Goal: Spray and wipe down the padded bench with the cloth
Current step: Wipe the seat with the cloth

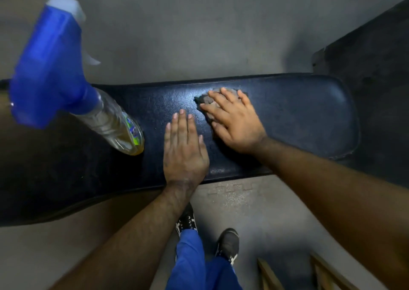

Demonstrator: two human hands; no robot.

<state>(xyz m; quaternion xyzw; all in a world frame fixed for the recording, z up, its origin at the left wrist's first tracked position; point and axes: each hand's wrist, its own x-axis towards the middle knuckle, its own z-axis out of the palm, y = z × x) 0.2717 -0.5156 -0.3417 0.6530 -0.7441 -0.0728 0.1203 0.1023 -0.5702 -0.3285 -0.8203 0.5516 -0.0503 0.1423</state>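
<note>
A long black padded bench [298,117] runs left to right across the view. My right hand [236,121] lies flat with spread fingers on a small grey cloth [207,100], pressing it onto the pad near the far edge. Most of the cloth is hidden under the hand. My left hand [184,148] rests flat on the bare pad just left of it, fingers straight and together. A clear spray bottle [117,125] with a blue trigger head [48,63] stands on the bench to the left, holding a little yellowish liquid.
Grey floor surrounds the bench. My feet in dark shoes [229,243] and blue trousers [192,265] stand by the near edge. A dark padded block [376,52] sits at the far right. Wooden slats [327,272] show at the bottom right.
</note>
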